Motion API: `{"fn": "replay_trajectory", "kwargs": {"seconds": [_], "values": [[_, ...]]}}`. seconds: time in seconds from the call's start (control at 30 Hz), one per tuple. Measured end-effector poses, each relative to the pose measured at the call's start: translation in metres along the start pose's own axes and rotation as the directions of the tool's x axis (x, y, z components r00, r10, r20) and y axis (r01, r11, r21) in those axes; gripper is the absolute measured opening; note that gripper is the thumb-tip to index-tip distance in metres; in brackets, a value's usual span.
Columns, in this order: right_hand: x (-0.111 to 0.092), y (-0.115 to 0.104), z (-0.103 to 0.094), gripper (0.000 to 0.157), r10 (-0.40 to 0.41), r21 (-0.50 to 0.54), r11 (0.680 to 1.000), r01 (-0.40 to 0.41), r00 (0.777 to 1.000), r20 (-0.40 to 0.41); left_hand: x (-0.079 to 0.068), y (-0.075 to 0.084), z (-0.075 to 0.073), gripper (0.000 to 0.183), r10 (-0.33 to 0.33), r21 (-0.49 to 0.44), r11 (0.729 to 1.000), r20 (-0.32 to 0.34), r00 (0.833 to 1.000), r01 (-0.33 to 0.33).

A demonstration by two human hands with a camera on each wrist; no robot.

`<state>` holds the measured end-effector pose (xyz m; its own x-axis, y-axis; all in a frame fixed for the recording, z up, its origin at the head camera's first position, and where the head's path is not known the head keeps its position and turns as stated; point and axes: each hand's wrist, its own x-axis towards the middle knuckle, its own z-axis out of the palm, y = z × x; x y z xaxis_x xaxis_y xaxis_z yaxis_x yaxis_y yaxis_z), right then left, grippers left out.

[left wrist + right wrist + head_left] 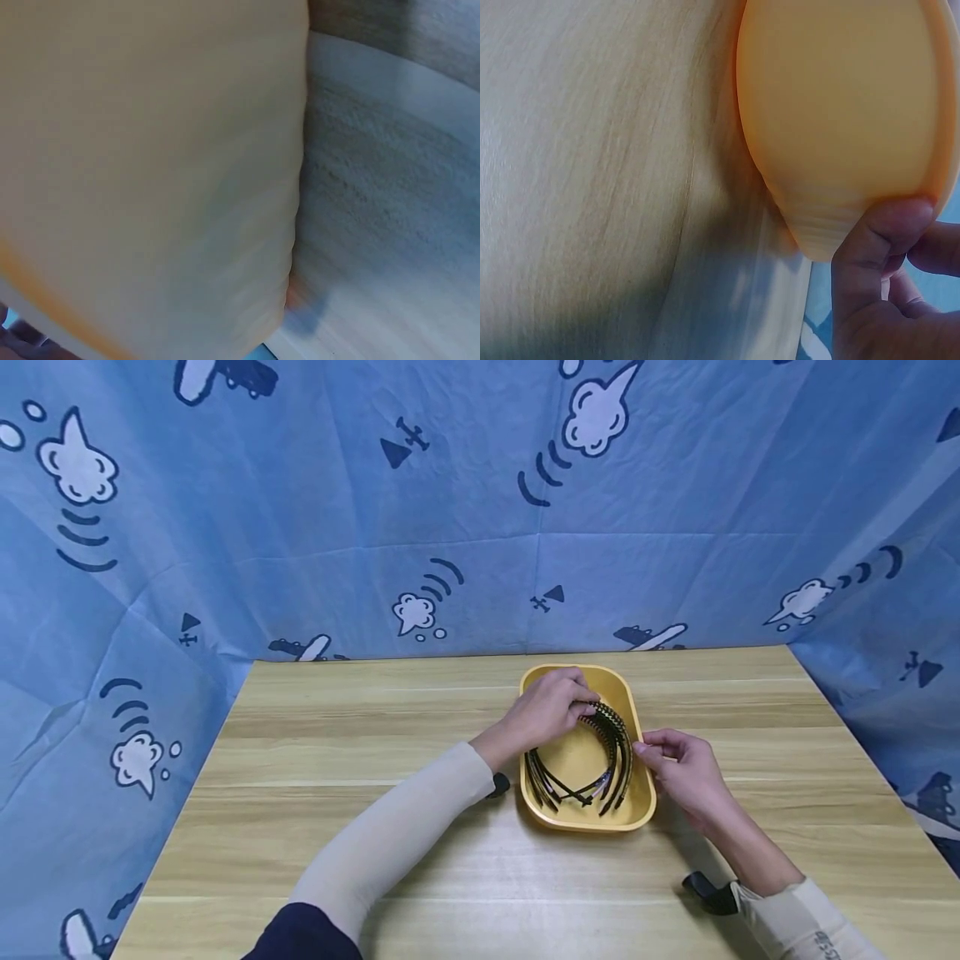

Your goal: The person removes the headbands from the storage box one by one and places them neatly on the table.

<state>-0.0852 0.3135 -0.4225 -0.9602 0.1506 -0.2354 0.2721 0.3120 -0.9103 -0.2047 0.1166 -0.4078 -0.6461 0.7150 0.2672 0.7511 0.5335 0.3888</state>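
A yellow rectangular plastic tray [579, 826] with rounded corners stands on the wooden table. Several thin black headbands [621, 752], arched and with a toothed or braided pattern on top, lie bunched inside it, their ends crossing toward the near side. My left hand [551, 703] reaches over the tray's left rim and grips the headbands at the top of their arch; its fingertips are partly hidden. With thumb and fingers my right hand [684, 770] pinches the tray's right rim. The right wrist view shows the thumb [904, 217] pressed on the tray's outer wall [840, 97].
The wooden table [360, 727] extends around the tray on every side. Behind it and at both sides hangs a blue patterned cloth [480, 485]. A black wrist device [711, 893] sits by the right sleeve. In the left wrist view the tray's wall [150, 150] fills the left side.
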Motion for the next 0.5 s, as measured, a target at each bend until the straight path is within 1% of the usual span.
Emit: {"fn": "replay_trajectory", "kwargs": {"seconds": [0.2, 0.5], "values": [[0.001, 0.001, -0.001, 0.040, 0.001, -0.002, 1.000, -0.001, 1.000, 0.004, 0.002, 0.000, -0.003, 0.021, 0.023, -0.017, 1.000, -0.021, 1.000, -0.023], [0.000, 0.002, -0.001, 0.039, -0.005, -0.017, 1.000, 0.005, 1.000, 0.002, 0.002, 0.002, -0.013, 0.018, 0.042, -0.035, 0.998, -0.038, 0.998, -0.043]]}}
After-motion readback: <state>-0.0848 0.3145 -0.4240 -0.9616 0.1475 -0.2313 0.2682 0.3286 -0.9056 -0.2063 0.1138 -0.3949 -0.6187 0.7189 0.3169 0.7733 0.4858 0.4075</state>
